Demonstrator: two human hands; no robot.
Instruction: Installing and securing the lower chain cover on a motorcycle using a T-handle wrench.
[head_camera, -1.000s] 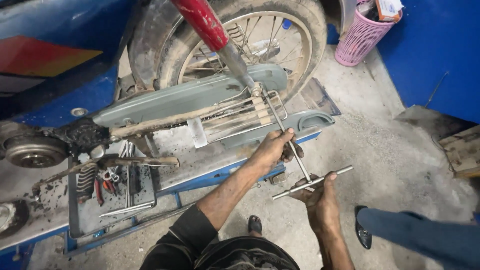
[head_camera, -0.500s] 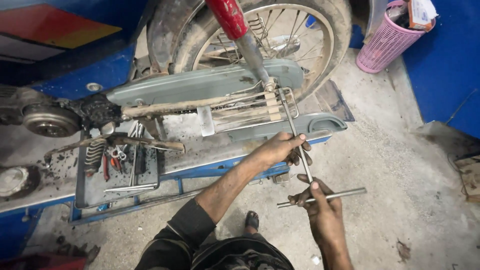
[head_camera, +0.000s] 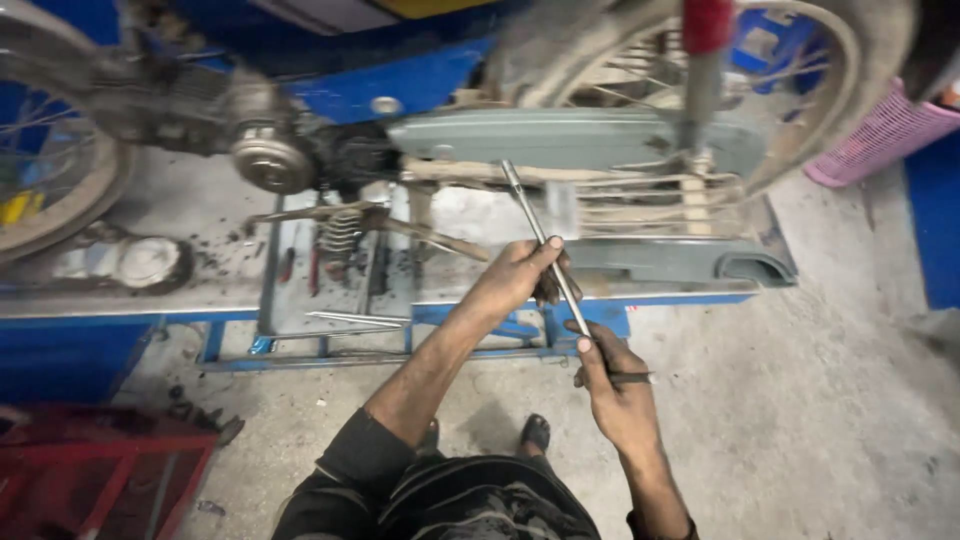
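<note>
The long steel T-handle wrench (head_camera: 545, 245) is a slim, bright metal rod, slanted from upper left to lower right. Its far tip sits by the grey chain cover (head_camera: 560, 140) of the motorcycle, at the cover's lower edge. Its near end carries a short, dark cross handle (head_camera: 628, 378), lying roughly level over the concrete floor.

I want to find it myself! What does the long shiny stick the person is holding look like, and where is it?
Find the motorcycle on the blue lift table, then its grey chain cover. Just below, the long metal T-handle wrench slants from that cover down toward the person. The left hand grips its shaft and the right hand its crossbar end; it is the only thin, bright, straight rod held in both hands.
</note>
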